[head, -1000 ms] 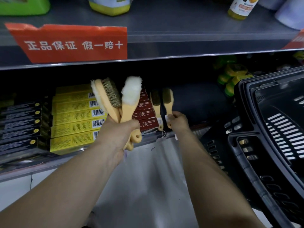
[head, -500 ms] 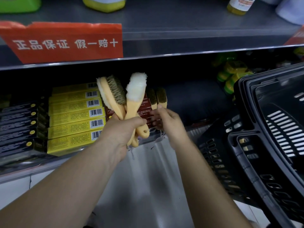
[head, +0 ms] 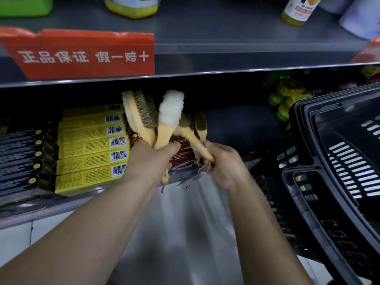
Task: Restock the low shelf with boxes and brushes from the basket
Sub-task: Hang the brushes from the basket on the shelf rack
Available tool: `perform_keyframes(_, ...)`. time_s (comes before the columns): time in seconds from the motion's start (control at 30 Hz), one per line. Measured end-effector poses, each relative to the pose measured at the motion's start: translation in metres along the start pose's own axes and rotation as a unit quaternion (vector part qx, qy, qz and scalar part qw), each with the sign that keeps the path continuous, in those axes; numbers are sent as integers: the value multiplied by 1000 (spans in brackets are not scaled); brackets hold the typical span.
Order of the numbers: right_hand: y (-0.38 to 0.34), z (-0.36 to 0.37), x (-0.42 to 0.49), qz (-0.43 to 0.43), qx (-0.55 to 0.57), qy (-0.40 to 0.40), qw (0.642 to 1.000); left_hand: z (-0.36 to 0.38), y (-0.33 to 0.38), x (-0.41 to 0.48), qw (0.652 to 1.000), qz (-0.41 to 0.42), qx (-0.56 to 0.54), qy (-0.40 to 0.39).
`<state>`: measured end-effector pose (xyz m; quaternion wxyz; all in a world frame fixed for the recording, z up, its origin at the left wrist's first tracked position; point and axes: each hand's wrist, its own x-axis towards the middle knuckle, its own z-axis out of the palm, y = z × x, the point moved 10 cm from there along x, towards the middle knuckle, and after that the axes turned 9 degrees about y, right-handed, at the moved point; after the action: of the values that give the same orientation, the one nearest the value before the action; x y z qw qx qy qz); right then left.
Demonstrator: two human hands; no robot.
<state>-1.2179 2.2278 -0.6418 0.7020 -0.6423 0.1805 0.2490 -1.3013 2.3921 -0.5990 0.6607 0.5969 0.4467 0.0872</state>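
Note:
My left hand (head: 152, 161) grips a bunch of wooden-handled brushes in front of the low shelf (head: 30, 208): a bristle brush (head: 144, 112) and a white fleece brush (head: 171, 108) stick up from it. My right hand (head: 222, 161) is closed on the handle of another bristle brush (head: 193, 138), which leans left toward the bunch. One more brush (head: 200, 125) stands on the shelf behind it. Yellow boxes (head: 90, 149) are stacked on the shelf to the left, with dark red boxes (head: 181, 155) behind my hands. The black basket (head: 329, 182) stands at the right.
Black boxes (head: 18, 161) fill the shelf's far left. Yellow-green tins (head: 287, 99) sit in the dark at the back right. The upper shelf edge with a red sign (head: 82, 54) overhangs the opening; bottles (head: 298, 9) stand on it.
My right hand left the two brushes standing on the shelf, came left to the bunch and closed on a brush handle. My left hand stayed nearly still with its brushes.

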Motion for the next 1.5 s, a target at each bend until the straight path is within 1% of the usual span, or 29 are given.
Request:
perform_keyframes(0.07, -3, -19, 9, -12, 37, 48, 998, -2, 1, 2, 1000, -1, -4, 6)
perform_keyframes(0.1, -6, -29, 14, -30, 23, 75, 997, -2, 1, 3, 1000, -4, -6, 8)
perform_keyframes(0.13, -10, -40, 20, -51, -16, 106, 993, -1, 0, 3, 1000, -7, -8, 8)
perform_keyframes(0.2, -16, -58, 33, -84, -121, 170, 974, 1, -2, 3, 1000, -20, -13, 2)
perform_keyframes(0.27, -17, -70, 53, -88, -197, 209, 954, 4, -5, 2, 999, -40, -17, -4)
perform_keyframes(0.33, -14, -70, 73, -85, -275, 205, 935, 6, -8, 0, 998, -66, -19, -12)
perform_keyframes(0.4, -7, -66, 89, -84, -359, 178, 912, 9, -9, -2, 995, -87, -30, -25)
perform_keyframes(0.47, -1, -63, 96, -92, -413, 161, 891, 11, -10, -3, 994, -92, -38, -36)
perform_keyframes(0.57, 1, -60, 100, -117, -448, 147, 874, 14, -11, -2, 993, -95, -46, -46)
perform_keyframes(0.67, 1, -60, 102, -129, -465, 142, 864, 16, -13, -2, 992, -103, -57, -51)
perform_keyframes(0.8, -1, -56, 101, -138, -500, 130, 845, 21, -17, -7, 986, -130, -86, -63)
perform_keyframes(0.9, -10, -58, 85, -150, -529, 164, 819, 23, -15, -8, 985, -130, -88, -70)
perform_keyframes(0.93, -17, -55, 71, -173, -502, 177, 829, 23, -15, -8, 986, -127, -84, -74)
perform_keyframes(0.97, -22, -47, 56, -194, -445, 176, 856, 24, -15, -7, 986, -126, -79, -77)
perform_keyframes(1.0, -23, -37, 40, -198, -368, 150, 896, 25, -16, -7, 986, -126, -75, -78)
perform_keyframes(1.03, -21, -21, 24, -183, -288, 100, 935, 25, -18, -7, 986, -127, -72, -78)
perform_keyframes(1.07, -18, -3, 6, -157, -225, 38, 961, 25, -19, -7, 986, -128, -70, -78)
perform_keyframes(1.1, -15, 15, -12, -130, -179, -28, 975, 26, -19, -7, 986, -131, -73, -78)
perform_keyframes(1.13, -14, 30, -27, -115, -154, -86, 977, 27, -20, -7, 985, -135, -79, -78)
perform_keyframes(1.17, -13, 40, -39, -108, -144, -129, 975, 28, -21, -7, 983, -141, -88, -78)
perform_keyframes(1.23, -10, 46, -49, -100, -138, -161, 972, 29, -21, -8, 982, -146, -88, -76)
perform_keyframes(1.3, -8, 36, -41, -88, -115, -135, 980, 29, -18, -9, 986, -134, -69, -65)
perform_keyframes(1.33, -11, 24, -32, -94, -109, -93, 985, 28, -17, -8, 989, -127, -57, -56)
perform_keyframes(1.4, -19, -17, -5, -127, -118, 44, 984, 26, -15, -6, 991, -120, -50, -37)
perform_keyframes(1.47, -25, -60, 22, -148, -139, 168, 964, 24, -15, -6, 990, -126, -56, -27)
perform_keyframes(1.5, -25, -76, 35, -148, -160, 208, 954, 23, -15, -5, 989, -130, -59, -24)
